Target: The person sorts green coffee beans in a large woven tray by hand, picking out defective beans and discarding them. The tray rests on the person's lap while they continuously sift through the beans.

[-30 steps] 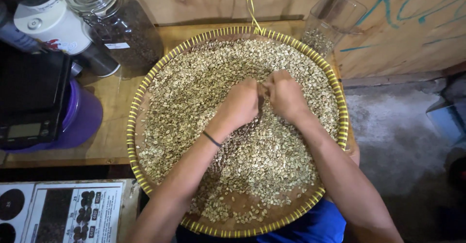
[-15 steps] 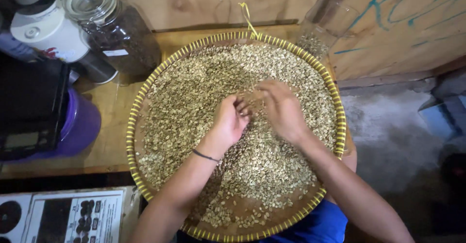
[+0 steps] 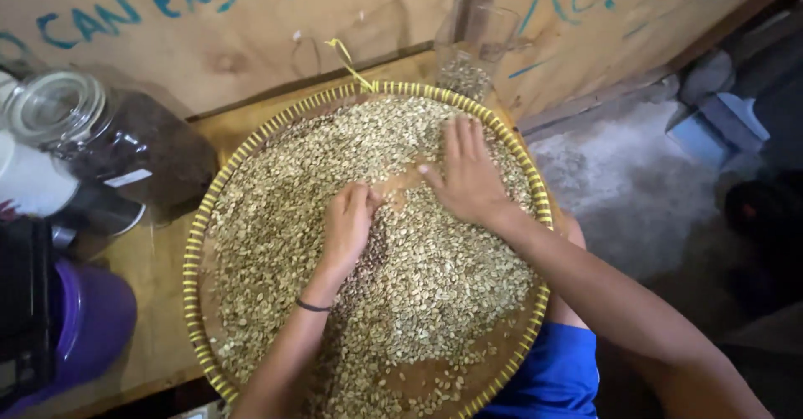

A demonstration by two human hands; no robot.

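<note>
A round woven tray [image 3: 196, 243] with a yellow rim lies on a wooden bench and holds a spread of pale green beans [image 3: 435, 285]. My left hand [image 3: 347, 227] rests on the beans near the tray's middle, fingers curled together, a dark band on its wrist. My right hand [image 3: 464, 172] lies flat on the beans further back and to the right, fingers stretched out and apart. A bare brown patch of tray shows between the two hands.
A clear glass jar [image 3: 109, 139] with dark contents stands at the back left, next to a white container [image 3: 29, 181]. A purple vessel [image 3: 92, 319] sits at the left edge. A clear glass beaker [image 3: 477, 47] with some beans stands behind the tray against a plywood wall.
The camera has shifted, so the tray sits lower and larger in view. My right hand has spread flat and slid toward the far right rim; my left hand stays near the middle.
</note>
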